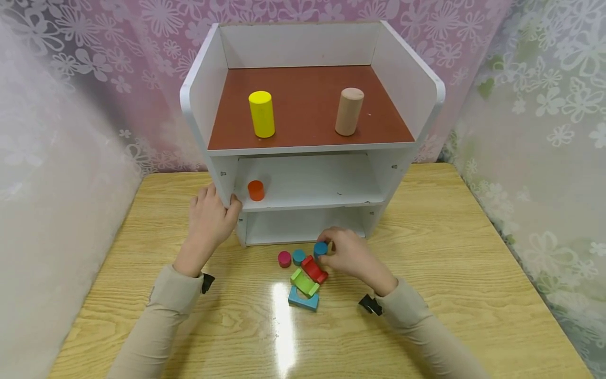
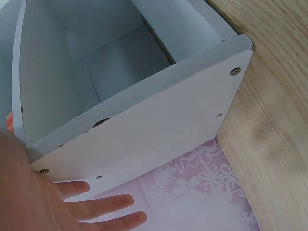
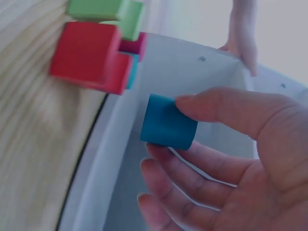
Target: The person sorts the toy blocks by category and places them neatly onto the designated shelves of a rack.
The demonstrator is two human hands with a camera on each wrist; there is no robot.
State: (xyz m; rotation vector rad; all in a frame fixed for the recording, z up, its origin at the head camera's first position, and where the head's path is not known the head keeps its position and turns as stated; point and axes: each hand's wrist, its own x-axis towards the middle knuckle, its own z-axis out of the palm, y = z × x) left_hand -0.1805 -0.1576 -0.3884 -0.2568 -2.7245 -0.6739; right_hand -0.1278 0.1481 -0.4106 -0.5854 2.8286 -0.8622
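Observation:
My right hand (image 1: 347,254) pinches a blue cylinder block (image 3: 168,122) between thumb and fingers, just above the tabletop in front of the white shelf unit (image 1: 307,226). My left hand (image 1: 210,221) holds the unit's left side panel (image 2: 144,130), thumb round the front edge and fingers stretched along the outside. Left of the held block sit a teal cylinder (image 1: 299,257) and a magenta cylinder (image 1: 284,259). Nearer the person lie a red arch block (image 1: 314,270), a light green arch block (image 1: 304,282) and a blue arch block (image 1: 303,299), close together.
On the unit's brown top stand a yellow cylinder (image 1: 262,114) and a plain wooden cylinder (image 1: 349,111). An orange-red cylinder (image 1: 256,190) sits on the middle shelf, at its left. The wooden table (image 1: 450,252) meets patterned curtains (image 1: 156,79) at back and sides.

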